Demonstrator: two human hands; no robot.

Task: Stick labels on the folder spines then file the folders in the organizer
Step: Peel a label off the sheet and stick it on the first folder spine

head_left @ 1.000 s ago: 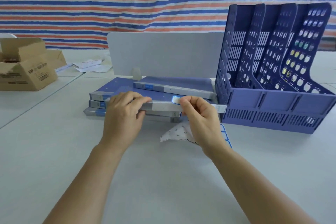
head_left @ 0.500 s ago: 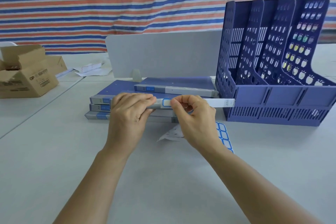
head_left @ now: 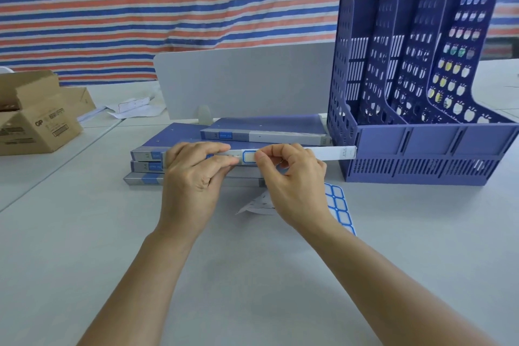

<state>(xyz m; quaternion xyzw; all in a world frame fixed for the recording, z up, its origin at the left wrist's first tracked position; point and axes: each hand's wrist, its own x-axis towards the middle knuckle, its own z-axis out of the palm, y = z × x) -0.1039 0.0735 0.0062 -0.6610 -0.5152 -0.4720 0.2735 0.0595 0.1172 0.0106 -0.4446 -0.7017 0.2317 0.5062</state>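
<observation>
Looking down, I see both forearms reaching over the desk [head_left: 252, 275]. A label sheet [head_left: 338, 202] lies under the right wrist. The left hand [head_left: 196, 180] grips the folder [head_left: 323, 153] by its spine, fingers curled over the top. The right hand [head_left: 292, 185] pinches a blue-edged label [head_left: 248, 156] against that spine. The folder is held edge-on, its right end in front of the organizer [head_left: 421, 143]. Behind it lies a stack [head_left: 146, 167] of folders, then a grey panel [head_left: 244, 81] and, far left, a box [head_left: 36, 118].
</observation>
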